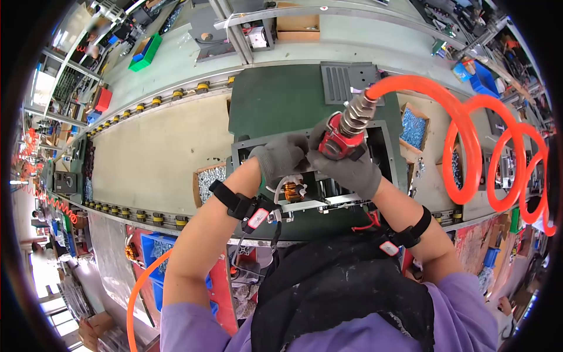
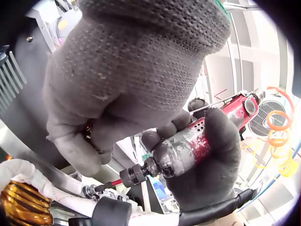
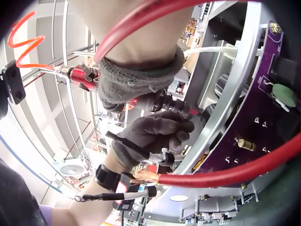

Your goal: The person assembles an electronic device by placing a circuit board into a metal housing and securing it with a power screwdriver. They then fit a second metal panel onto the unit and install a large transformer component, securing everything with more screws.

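My gloved right hand (image 1: 353, 173) grips a red air screwdriver (image 1: 335, 144), with an orange coiled hose on its metal fitting. In the left wrist view its bit (image 2: 112, 184) reaches a screw (image 2: 88, 190) on the metal rail of an open housing (image 1: 384, 129). My gloved left hand (image 1: 282, 158) is beside the tool over the housing, its fingers curled. A small brassy glint (image 2: 88, 127) shows between them; I cannot tell what piece it is. A copper-wound coil (image 1: 293, 191) and white sleeved cable (image 2: 70, 200) are just below the hands.
A purple circuit board (image 3: 249, 122) and thick red cable (image 3: 225, 180) edge the housing. Boxes of screws (image 1: 413, 128) stand at both sides. A vented grey panel (image 1: 337, 85) rests on the green mat (image 1: 270, 100). The orange hose (image 1: 463, 146) loops at right.
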{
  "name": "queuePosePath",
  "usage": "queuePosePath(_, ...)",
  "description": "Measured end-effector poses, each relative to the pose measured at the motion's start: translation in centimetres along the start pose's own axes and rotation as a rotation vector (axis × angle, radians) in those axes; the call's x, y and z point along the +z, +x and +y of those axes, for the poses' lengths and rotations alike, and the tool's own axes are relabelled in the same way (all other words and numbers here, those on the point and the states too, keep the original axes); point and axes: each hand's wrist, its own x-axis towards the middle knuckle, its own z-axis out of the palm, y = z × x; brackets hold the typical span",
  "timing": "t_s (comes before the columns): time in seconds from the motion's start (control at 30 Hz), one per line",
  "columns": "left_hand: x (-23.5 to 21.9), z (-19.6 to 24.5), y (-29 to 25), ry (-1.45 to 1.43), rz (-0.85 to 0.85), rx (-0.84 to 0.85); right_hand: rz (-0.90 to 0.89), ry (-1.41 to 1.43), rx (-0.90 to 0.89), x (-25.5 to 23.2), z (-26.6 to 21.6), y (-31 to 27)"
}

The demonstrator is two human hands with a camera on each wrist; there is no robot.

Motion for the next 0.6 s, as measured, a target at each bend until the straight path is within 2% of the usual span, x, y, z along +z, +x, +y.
queuePosePath(0.03,-0.3,-0.2,0.0,-0.004,0.002,-0.003,-0.067,0.01,0.051,0.0,-0.5,0.2)
queuePosePath(0.13,-0.8,-0.7,-0.5,0.04,0.049,0.075,-0.073,0.092,0.154,0.3,-0.2,0.2)
queuePosePath(0.17,-0.6,-0.4,-1.3,-0.022,0.089,0.082,-0.041,0.061,0.076,0.6,0.6,0.3)
queuePosePath(0.2,-0.5,-0.1,-1.9,-0.083,0.129,0.089,-0.048,0.063,0.077,0.5,1.0,0.3)
queuePosePath(0.33,-0.4,-0.1,-3.3,-0.089,0.187,0.112,-0.065,0.093,0.091,0.5,0.5,0.2)
queuePosePath(0.4,-0.3,-0.4,-3.5,-0.105,0.206,0.117,-0.058,0.162,0.179,0.4,0.2,0.0)
queuePosePath(0.43,-0.2,-0.6,-3.5,-0.123,0.226,0.12,-0.056,0.16,0.176,0.3,0.5,0.0)
queuePosePath(0.5,-0.3,-1.6,-3.0,-0.208,0.206,0.152,-0.006,-0.142,0.015,0.2,1.3,0.0)
queuePosePath(0.6,-0.6,-2.5,-2.7,-0.336,0.164,0.194,0.01,-0.08,-0.029,0.4,1.1,-0.2)
